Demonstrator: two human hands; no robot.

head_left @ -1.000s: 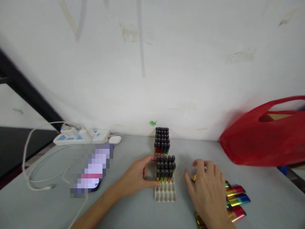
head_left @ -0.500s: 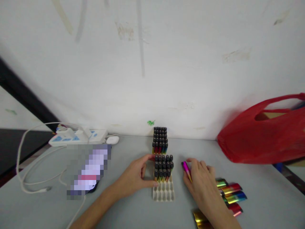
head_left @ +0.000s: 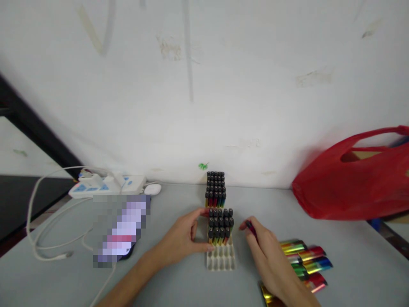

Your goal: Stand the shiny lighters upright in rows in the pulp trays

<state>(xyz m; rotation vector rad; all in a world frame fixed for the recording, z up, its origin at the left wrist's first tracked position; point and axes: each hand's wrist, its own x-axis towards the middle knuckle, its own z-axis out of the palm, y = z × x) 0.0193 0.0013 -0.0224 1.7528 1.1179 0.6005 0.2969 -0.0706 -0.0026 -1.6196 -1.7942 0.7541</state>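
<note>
A pale slotted tray point(head_left: 221, 261) stands on the table in front of me. Several upright black-topped metallic tubes point(head_left: 220, 222) fill its back rows, and the front slots show bare. My left hand point(head_left: 183, 234) grips the tray's left side, fingertips at the back and thumb near the front rows. To the right of the tray, my right hand point(head_left: 263, 247) is closed on a slim purple metallic tube with a dark end point(head_left: 251, 228), mostly hidden by the fingers. Beside that hand lie several loose shiny tubes point(head_left: 318, 265) in gold, red, blue and green.
Behind the tray stands another block of black-topped tubes point(head_left: 215, 187) near the wall. At left are a phone point(head_left: 126, 226) with a blurred screen, a white power strip point(head_left: 137, 185), cables and a white case point(head_left: 152, 189). A red bag point(head_left: 345, 183) sits at right.
My right hand has turned and shifted slightly toward the tray, and its fingers now cover more of the purple tube. My left hand keeps its place on the tray.
</note>
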